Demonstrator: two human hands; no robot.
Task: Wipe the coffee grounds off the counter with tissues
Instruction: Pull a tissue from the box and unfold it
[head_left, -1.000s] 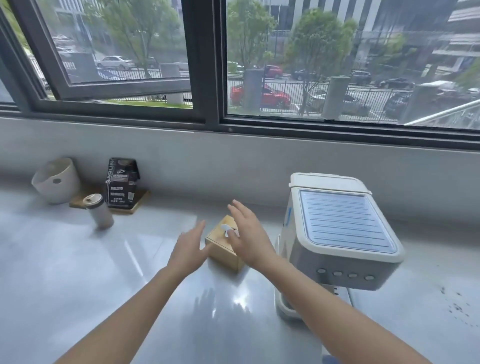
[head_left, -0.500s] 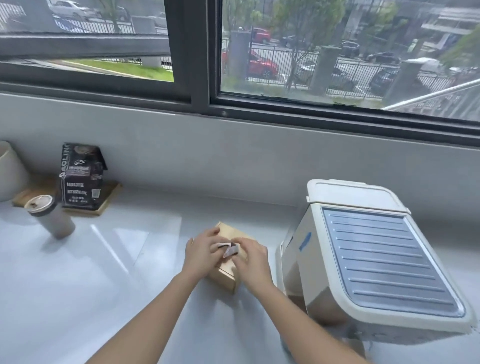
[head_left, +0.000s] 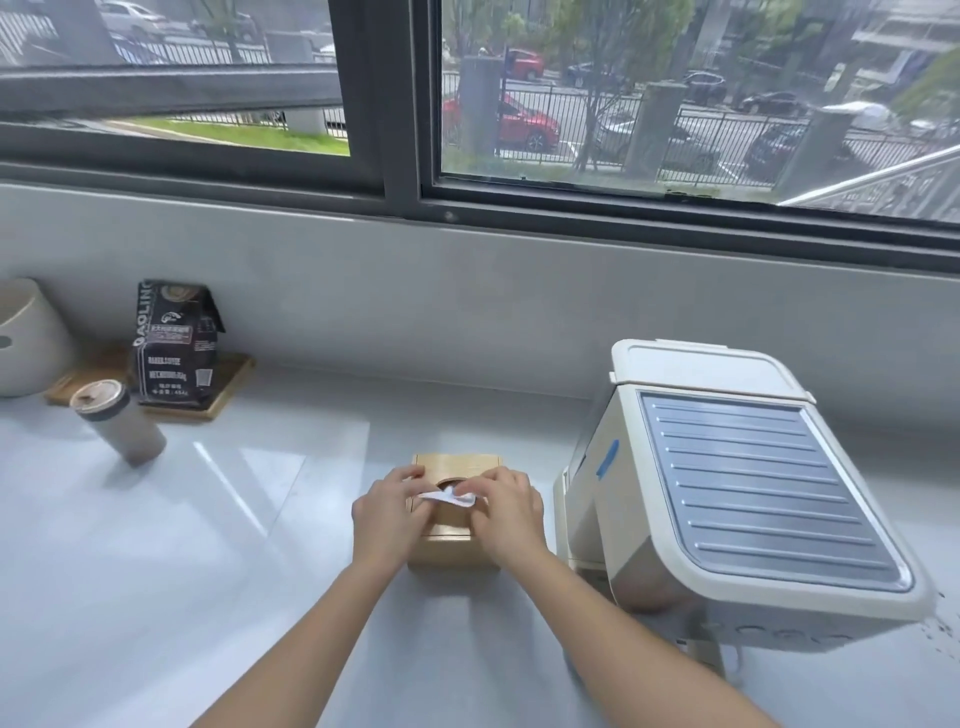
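— Where are your hands?

— Both on top of the wooden box (head_left: 451, 540) in the middle of the desk (head_left: 208, 571). My left hand (head_left: 387, 517) and right hand (head_left: 506, 514) each pinch one end of the tissue (head_left: 448, 497) that sticks out of the round hole in the lid. The fingers of both are closed on it, and the tissue is stretched flat between them, just above the hole.

— And the grounds?

— Dark specks (head_left: 939, 631) on the desk at the far right edge, on the far side of the coffee machine (head_left: 727, 499) from the box. The machine stands just right of the box, near my right hand.

— Anything else on the desk?

— To the left, well apart from the box, a tumbler (head_left: 117, 428) stands near a wooden tray (head_left: 228, 382). A black coffee bag (head_left: 176, 343) stands on that tray, and a white pot (head_left: 26, 338) sits at the left edge.
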